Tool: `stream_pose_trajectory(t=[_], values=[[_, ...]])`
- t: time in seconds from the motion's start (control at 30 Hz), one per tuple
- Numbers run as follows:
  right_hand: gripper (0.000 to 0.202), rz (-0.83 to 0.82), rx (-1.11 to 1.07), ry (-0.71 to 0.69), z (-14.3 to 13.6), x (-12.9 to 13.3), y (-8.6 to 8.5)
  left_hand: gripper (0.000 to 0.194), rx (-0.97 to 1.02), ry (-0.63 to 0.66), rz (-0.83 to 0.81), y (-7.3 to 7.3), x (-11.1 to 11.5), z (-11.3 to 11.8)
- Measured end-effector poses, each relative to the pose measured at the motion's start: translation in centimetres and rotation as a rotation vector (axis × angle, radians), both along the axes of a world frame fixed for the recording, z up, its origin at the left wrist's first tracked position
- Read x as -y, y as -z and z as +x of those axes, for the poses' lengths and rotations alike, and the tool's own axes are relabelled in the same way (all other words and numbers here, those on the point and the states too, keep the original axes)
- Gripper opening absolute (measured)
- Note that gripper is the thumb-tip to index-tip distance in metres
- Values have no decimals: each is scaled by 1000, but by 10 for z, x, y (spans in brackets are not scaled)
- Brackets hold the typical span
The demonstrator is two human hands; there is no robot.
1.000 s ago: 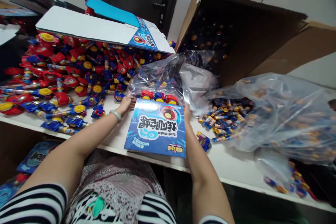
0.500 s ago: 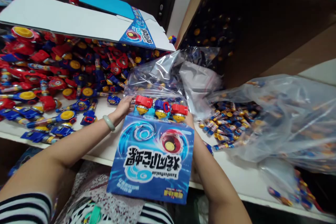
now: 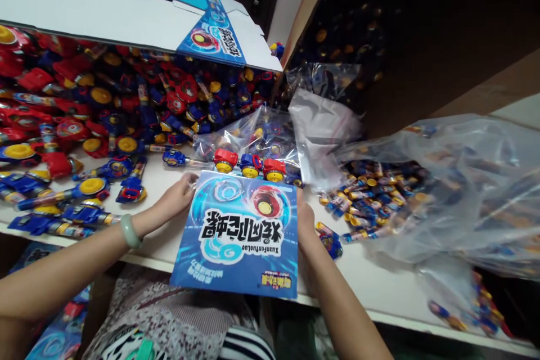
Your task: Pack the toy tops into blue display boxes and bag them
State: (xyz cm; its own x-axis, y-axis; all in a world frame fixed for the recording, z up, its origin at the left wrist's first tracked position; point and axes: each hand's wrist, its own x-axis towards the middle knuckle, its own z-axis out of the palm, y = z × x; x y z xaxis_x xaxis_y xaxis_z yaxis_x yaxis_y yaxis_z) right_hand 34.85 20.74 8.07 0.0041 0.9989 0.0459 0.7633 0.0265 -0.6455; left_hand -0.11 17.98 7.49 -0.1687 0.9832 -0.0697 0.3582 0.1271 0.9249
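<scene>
A blue printed display box (image 3: 240,270), its lettering upside down to me, lies between my hands over the table's front edge. Red and blue spinning-top toys, such as the red one (image 3: 274,170), show in a row at its far end. Beyond and partly around that end spreads a clear plastic bag (image 3: 253,135). My left hand (image 3: 183,194), a pale green bangle on its wrist, is closed at the box's left far corner, pinching the bag's edge. My right hand (image 3: 305,218) is curled against the box's right side; its fingertips are hidden.
Piled red and blue toys (image 3: 126,104) fill the left, under a white carton flap (image 3: 126,17). A big cardboard box (image 3: 455,90) stands at the back right. Small printed tubes (image 3: 375,194) spill from a cloudy bag (image 3: 468,180). One loose toy (image 3: 329,242) lies beside my right hand.
The far end of the display box has tipped down, and its toys sit against the clear bag. Both hands have come nearer to me along the box's sides. The view has shifted slightly right.
</scene>
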Motion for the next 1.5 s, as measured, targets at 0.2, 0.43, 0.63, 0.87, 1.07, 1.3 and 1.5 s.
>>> stream_pose_trajectory(t=[0.2,0.43,0.63,0.87,1.07,1.3,1.5], values=[[21,54,43,-31,-8,-40,-17,26,-594,144,277,-24,-53,-2],[30,91,-115,72,-20,-67,-21,17,-577,153,195,-42,-104,0],[33,169,-302,183,-34,-60,-16,7,-308,32,354,-49,-82,12],[27,470,-507,205,-34,-15,-7,6,-315,86,787,-44,-33,8],[19,416,-577,198,-33,8,-13,4,-154,99,616,-55,-14,3],[23,199,-420,-6,-7,-9,-45,8,-87,141,273,-77,-25,3],[36,-124,-580,-145,0,-15,-59,22,92,178,161,-73,-29,9]])
